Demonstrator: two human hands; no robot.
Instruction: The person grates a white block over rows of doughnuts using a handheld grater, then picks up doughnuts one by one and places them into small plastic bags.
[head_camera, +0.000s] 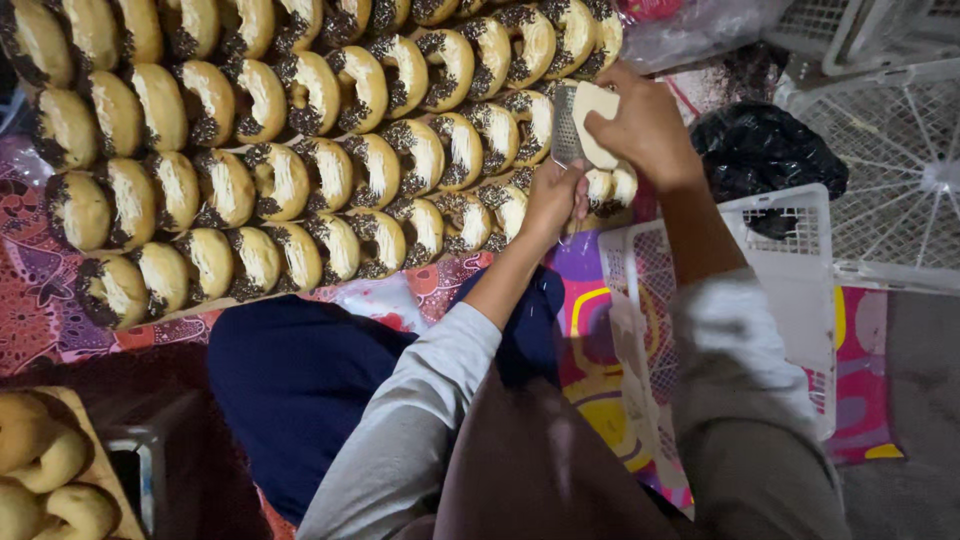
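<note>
Two hands (640, 130), one grater (566, 128), one cheese block (598, 120)

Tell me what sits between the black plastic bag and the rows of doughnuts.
In the head view, the right hand pressing a pale block on the grater lies between the black bag and the doughnuts.

Small flat metal grater (566, 125), dull grey with a rough perforated face, bears a pale matt block (598, 120), possibly cheese. Ring doughnuts (300, 170) carry smooth cream glaze and coarse dark sprinkles. White plastic lattice basket (800, 225), matt. Patterned cloth (30, 290) in pink and purple, soft-looking. Black plastic bag (765, 150), glossy and crinkled.
</note>
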